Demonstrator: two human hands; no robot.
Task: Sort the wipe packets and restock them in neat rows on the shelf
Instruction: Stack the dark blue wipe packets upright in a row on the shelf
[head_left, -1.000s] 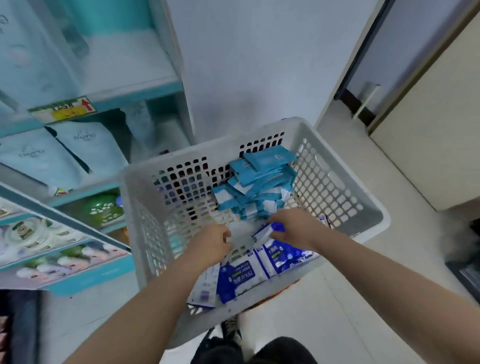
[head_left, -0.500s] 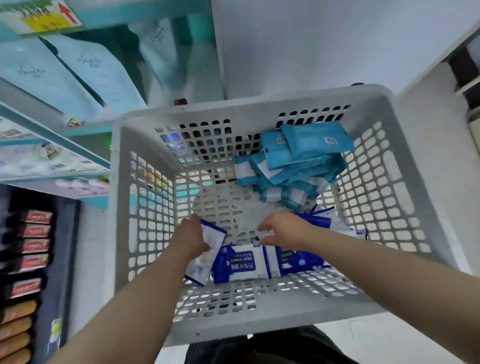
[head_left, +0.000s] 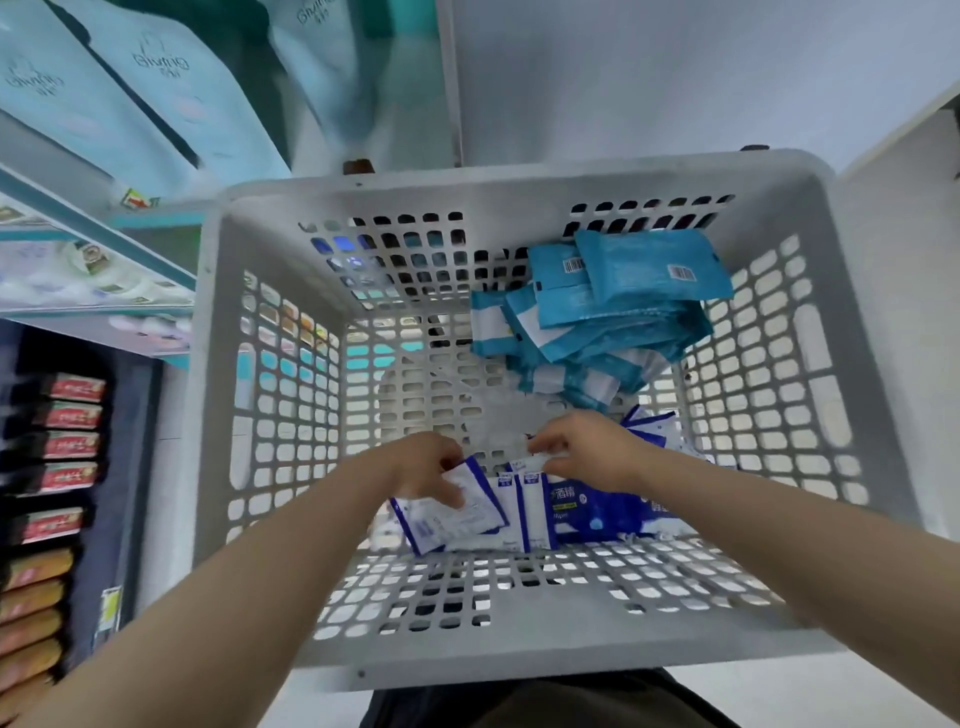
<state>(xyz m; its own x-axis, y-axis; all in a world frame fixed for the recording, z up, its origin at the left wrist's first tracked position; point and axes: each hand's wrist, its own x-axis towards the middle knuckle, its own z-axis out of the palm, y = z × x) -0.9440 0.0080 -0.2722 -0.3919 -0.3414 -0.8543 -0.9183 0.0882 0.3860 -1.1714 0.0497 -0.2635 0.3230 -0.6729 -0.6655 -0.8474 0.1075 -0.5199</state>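
Observation:
A white perforated basket (head_left: 270, 447) fills the view below me. A loose heap of teal wipe packets (head_left: 618, 306) lies in its far right corner. Dark blue and white wipe packets (head_left: 587, 514) lie along its near side. My left hand (head_left: 426, 467) grips a white packet with blue edging (head_left: 457, 514), back side up, over that row. My right hand (head_left: 582, 452) pinches the top edge of another blue and white packet (head_left: 535, 462) beside it. The two hands are close together, almost touching.
A teal-edged shelf (head_left: 98, 244) stands at the left, with large pale blue packs (head_left: 124, 98) above and red and orange goods (head_left: 67, 447) on lower racks. A white wall (head_left: 675, 73) rises behind the basket. Dark clothing (head_left: 545, 701) shows under the basket.
The view has closed in on the basket. My hands moved together over the blue and white packets. The left hand still holds its packet; the right now pinches another packet's edge.

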